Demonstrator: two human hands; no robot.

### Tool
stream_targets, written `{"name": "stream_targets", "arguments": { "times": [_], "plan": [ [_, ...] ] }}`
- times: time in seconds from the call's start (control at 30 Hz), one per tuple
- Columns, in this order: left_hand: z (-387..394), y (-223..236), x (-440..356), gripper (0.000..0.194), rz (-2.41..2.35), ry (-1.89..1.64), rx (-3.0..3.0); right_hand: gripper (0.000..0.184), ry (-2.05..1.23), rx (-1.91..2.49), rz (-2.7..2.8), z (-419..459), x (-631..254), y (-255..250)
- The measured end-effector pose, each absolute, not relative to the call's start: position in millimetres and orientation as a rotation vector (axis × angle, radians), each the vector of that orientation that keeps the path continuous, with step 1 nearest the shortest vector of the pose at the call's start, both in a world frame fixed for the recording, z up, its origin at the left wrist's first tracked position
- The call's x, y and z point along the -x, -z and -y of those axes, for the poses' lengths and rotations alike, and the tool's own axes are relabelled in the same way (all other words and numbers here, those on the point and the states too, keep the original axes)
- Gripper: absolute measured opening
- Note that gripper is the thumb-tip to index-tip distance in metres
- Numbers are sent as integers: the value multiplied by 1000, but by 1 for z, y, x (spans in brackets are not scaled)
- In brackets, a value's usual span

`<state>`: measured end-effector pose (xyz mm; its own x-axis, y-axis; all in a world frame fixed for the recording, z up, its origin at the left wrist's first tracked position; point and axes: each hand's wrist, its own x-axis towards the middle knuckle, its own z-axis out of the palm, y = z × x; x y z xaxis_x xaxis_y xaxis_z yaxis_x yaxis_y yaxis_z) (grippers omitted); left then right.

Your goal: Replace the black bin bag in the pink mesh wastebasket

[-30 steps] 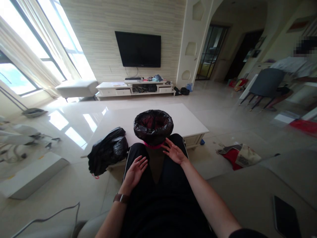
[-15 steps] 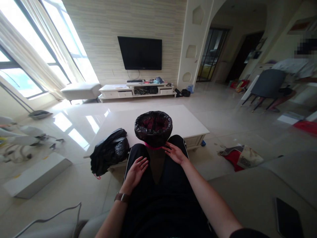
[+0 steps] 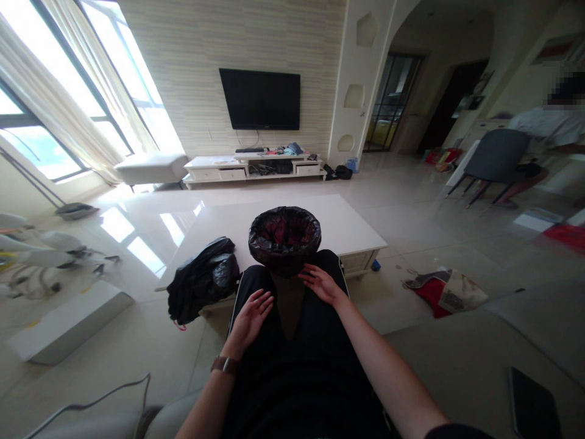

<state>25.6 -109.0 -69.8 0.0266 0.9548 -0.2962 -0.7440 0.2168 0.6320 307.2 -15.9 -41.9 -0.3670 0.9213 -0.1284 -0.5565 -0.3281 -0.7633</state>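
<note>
A trash can lined with a black plastic bag [image 3: 284, 259] stands at the near edge of the white coffee table [image 3: 340, 213], in front of my knees. The bag folds over its rim, and a dark reddish inside shows through the mouth. My right hand [image 3: 322, 283] lies palm up on my right thigh, fingers spread, its fingertips close under the can's lower right side; whether they touch it I cannot tell. On my left thigh rests my left hand [image 3: 253, 314], open and holding nothing. A crumpled black plastic bag [image 3: 201, 280] sits on the table's left corner.
A long white box [image 3: 70, 323] lies on the floor at left, near a dustpan [image 3: 77, 211]. On the right are a red and beige cloth bag [image 3: 443, 292] and a phone [image 3: 534, 402] on the sofa. A person sits by a grey chair [image 3: 496, 155].
The trash can's mouth now tips more toward me, showing more of its inside, and its pink base has gone out of sight. Both hands stay almost in place.
</note>
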Motion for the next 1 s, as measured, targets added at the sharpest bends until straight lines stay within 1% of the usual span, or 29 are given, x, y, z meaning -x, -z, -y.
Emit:
{"name": "stream_targets", "arguments": {
  "times": [0.47, 0.73, 0.83, 1.0],
  "plan": [
    [111, 65, -27, 33, -783, -1359, -335, 38, -1854, 699, 785, 18, -307, 40],
    [112, 62, -27, 34, -791, -1355, -337, 45, -1820, 701, 657, 15, -307, 44],
    [112, 63, -27, 33, -784, -1354, -340, 42, -1821, 705, 697, 15, -307, 44],
    [111, 67, -25, 31, -770, -1358, -348, 31, -1821, 722, 752, 16, -306, 42]
  ]
}}
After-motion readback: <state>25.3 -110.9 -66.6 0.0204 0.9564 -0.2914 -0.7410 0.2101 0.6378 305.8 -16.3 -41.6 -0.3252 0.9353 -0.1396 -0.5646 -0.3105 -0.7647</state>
